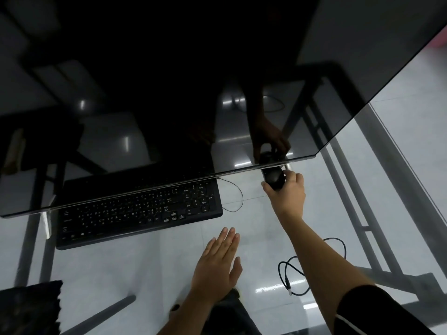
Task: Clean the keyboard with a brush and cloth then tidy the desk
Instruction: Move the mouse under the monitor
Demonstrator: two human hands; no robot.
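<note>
A black keyboard (135, 213) is seen lying flat on a glass desk (121, 269). Its far edge is tucked under the bottom edge of a big dark monitor (169, 93), which is leaned over it. The keyboard is not touched by either hand.

A black mouse (272, 176) is held by the right hand (287, 197), just to the right of the keyboard and right at the bottom edge of the monitor. The fingers and thumb are curled round the mouse. A dark copy of the hand and the mouse is shown in the shiny screen.

The left hand (217, 264) is held flat over the glass, near the front of the keyboard. Its fingers are straight and close together, and the thumb is stuck out to the side. Nothing is held in it. It cannot be told if the glass is touched.

A thin wire (238, 197) is looped beside the right end of the keyboard. A thicker black cable (292, 274) is coiled on the glass by the right arm. A dark fuzzy cloth (31, 308) is seen at the near left corner, well apart from both hands. A black sleeve (377, 310) is worn on the right arm.
</note>
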